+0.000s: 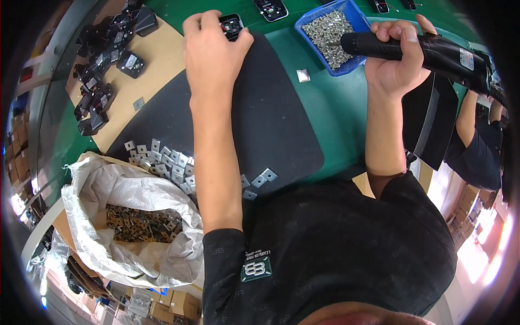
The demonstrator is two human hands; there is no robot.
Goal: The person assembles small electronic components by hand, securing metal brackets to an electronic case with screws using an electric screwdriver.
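Note:
My left hand (211, 57) reaches to the far side of the black mat. Its fingers and thumb grip a small black plastic housing (232, 26) with electronic parts inside, which the hand partly covers. My right hand (398, 62) is wrapped round a black electric screwdriver (452, 57), held nearly level. The tool's front end points left, over a blue bin (368, 24) full of small silvery screws (325, 33). Whether its tip touches the screws I cannot tell. Left of the bin's near corner, a small square metal plate (303, 75) lies on the green table.
Silvery square plates with holes (176, 165) are heaped on the black mat (276, 119). Nearer stands a white woven sack (127, 187) holding many more. Black housings (100, 81) crowd a cardboard sheet (162, 59) at left; another housing (271, 10) lies beyond. Another person's arm (467, 119) shows at right.

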